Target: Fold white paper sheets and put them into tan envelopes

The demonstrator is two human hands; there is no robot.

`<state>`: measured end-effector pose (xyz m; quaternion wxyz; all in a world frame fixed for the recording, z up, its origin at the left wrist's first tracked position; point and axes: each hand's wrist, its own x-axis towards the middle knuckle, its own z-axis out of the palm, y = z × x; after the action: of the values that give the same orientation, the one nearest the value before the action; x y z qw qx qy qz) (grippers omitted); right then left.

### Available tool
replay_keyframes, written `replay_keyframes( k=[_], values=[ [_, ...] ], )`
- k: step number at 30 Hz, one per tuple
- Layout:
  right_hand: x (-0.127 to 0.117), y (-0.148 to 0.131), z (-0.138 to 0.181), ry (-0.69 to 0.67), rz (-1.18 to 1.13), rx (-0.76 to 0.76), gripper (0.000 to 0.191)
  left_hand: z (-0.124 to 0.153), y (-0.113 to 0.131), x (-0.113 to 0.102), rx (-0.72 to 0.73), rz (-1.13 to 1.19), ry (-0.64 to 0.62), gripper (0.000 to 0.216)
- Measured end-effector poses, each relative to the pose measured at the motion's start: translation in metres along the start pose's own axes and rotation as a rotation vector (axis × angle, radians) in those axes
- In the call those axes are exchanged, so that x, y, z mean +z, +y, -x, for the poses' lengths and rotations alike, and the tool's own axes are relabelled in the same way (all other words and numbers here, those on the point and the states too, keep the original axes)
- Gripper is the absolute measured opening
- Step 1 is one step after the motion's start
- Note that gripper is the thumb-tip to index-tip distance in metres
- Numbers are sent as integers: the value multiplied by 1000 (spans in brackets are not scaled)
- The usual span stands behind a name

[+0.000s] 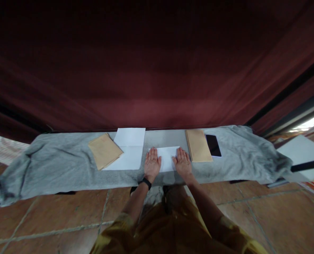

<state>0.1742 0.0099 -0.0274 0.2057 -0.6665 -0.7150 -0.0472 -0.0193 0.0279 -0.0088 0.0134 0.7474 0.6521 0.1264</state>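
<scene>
A folded white paper (167, 158) lies on the grey cloth (66, 169) in front of me. My left hand (152, 164) rests flat on the paper's left edge, fingers stretched out and together. My right hand (183, 163) lies flat on its right edge in the same way. Neither hand grips anything. A black band circles my left wrist.
A larger white sheet (129, 150) lies to the left with a tan envelope (104, 150) on its left side. A stack of tan envelopes (198, 145) and a dark phone (213, 145) sit to the right. A dark red curtain hangs behind; tiled floor lies below.
</scene>
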Motion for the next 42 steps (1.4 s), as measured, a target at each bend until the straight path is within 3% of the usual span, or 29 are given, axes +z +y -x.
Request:
replay_keyframes(
  k=[8, 14, 18, 26, 30, 35, 38, 42],
  values=[
    [-11, 1, 14, 33, 22, 48, 56, 36, 1, -9, -27, 7, 99, 60],
    [-30, -4, 18, -27, -18, 176, 52, 70, 18, -17, 191, 2, 8, 54],
    [-34, -7, 16, -15, 5, 250, 51, 72, 20, -20, 185, -8, -12, 53],
    [-36, -1, 7, -42, 34, 320, 28, 73, 20, -27, 220, 9, -31, 50],
    [-35, -6, 8, 1, -4, 186, 36, 73, 26, -26, 252, 20, -64, 52],
    [-15, -42, 5, -147, -149, -230, 43, 69, 30, -20, 311, 21, -103, 53],
    [-6, -58, -7, -201, -139, -245, 45, 68, 30, -18, 353, 19, -103, 52],
    [-4, -56, -24, -211, -88, -186, 48, 69, 29, -14, 355, 40, -58, 51]
  ],
)
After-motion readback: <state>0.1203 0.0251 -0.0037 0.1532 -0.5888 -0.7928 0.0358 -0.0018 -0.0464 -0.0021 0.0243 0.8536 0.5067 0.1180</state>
